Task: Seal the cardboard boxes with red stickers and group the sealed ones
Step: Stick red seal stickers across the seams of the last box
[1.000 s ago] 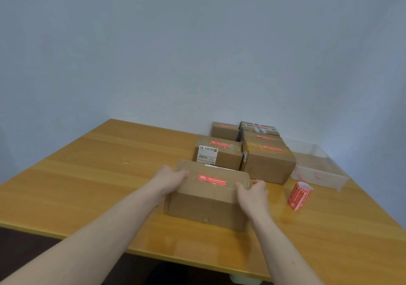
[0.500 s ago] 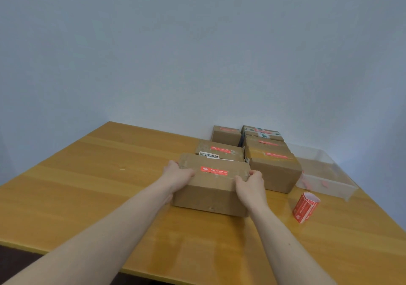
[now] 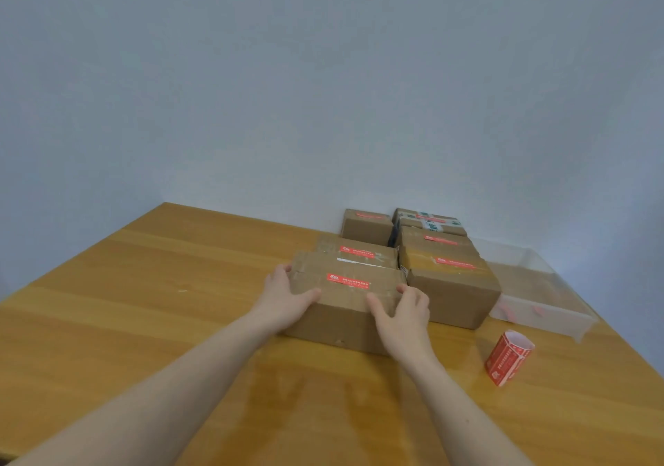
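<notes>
A brown cardboard box [image 3: 341, 318] with a red sticker [image 3: 347, 281] across its top seam sits on the wooden table [image 3: 143, 322]. My left hand [image 3: 284, 298] grips its left end, thumb on the top. My right hand [image 3: 404, 316] grips its right front corner, thumb on the top. The box stands directly in front of another stickered box [image 3: 359, 251] and beside a larger stickered box [image 3: 451, 286]. Behind these, more stickered boxes [image 3: 366, 224] stand in a group against the wall.
A roll of red stickers [image 3: 508, 357] stands on the table to the right of my right hand. A clear plastic tray [image 3: 539, 296] lies right of the box group, near the table's right edge. Bare wood stretches to the left.
Both hands have pushed the box away from me, up against the group of stickered boxes. The box now hides most of the label on the box behind it.
</notes>
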